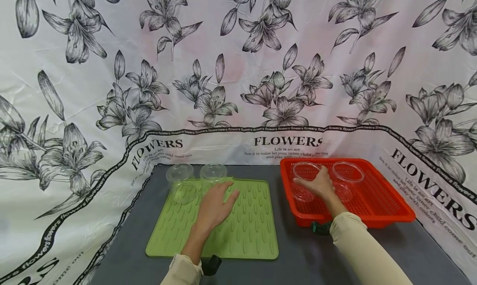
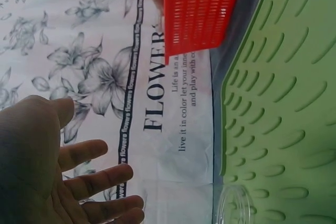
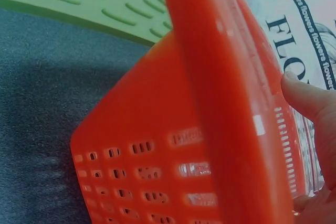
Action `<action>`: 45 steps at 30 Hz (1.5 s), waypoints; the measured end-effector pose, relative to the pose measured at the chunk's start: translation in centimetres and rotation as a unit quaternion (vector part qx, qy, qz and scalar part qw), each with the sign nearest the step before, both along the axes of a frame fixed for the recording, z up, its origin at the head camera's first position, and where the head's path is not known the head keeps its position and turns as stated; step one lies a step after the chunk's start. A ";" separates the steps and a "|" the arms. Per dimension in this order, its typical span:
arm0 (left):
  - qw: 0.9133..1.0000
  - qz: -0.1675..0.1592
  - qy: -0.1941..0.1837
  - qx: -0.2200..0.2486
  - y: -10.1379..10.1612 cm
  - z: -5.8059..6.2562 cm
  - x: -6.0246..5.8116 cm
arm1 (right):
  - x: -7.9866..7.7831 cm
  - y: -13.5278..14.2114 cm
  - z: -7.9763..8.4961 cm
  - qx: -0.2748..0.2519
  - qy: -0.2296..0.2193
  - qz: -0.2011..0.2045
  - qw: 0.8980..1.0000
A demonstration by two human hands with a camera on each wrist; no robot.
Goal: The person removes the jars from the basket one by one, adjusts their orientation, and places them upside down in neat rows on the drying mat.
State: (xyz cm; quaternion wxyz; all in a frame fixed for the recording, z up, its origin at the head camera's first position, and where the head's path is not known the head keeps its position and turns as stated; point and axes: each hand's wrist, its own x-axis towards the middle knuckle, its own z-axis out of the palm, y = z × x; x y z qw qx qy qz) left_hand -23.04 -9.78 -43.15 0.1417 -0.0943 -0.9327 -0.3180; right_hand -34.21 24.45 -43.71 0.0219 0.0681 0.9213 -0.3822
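Grey table spans the lower frame, left hand empty, right hand unclear in grip: weak pinching could drop a clear cup.

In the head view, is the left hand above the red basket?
No, the left hand is over the green mat, left of the red basket.

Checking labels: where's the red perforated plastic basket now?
Head view: the red perforated plastic basket sits on the grey tabletop, right of the green ridged mat, with the right hand over it.
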 end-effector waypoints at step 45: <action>0.994 -0.053 0.089 -0.039 3.9 2.0 -2.7 | 2.4 2.0 1.4 -0.122 0.134 0.010 0.983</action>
